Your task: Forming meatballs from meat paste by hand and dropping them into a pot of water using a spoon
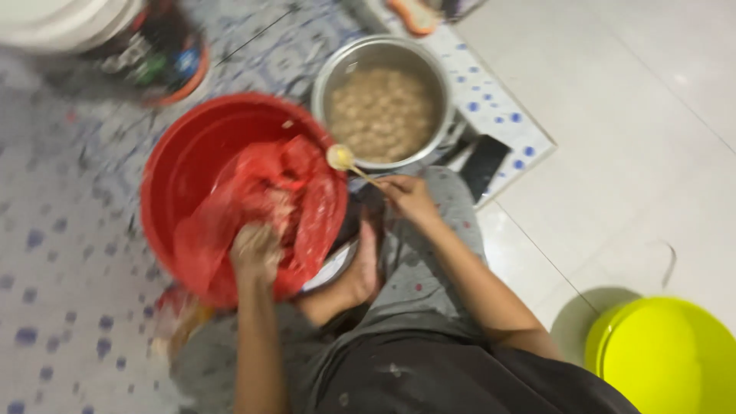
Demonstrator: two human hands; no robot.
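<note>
A red basin [184, 153] lined with a red plastic bag [307, 207] sits on the floor in front of me. My left hand [255, 251] is down inside it, smeared with pale paste, fingers closed on a lump of it. My right hand [410, 195] holds a thin spoon [343, 159] by its handle, with a pale ball in the spoon's bowl over the gap between the basin and a metal pot [383, 52]. The pot is full of pale round balls [381, 113] in cloudy water. The whole frame is motion-blurred.
A patterned blue-dotted mat [61, 253] covers the floor at left. White tiles [636, 138] lie at right, with a yellow-green tub [667, 354] at the lower right. A white bucket [61, 21] and a dark container [165, 54] stand at the top left. My bare foot [360, 268] rests beside the basin.
</note>
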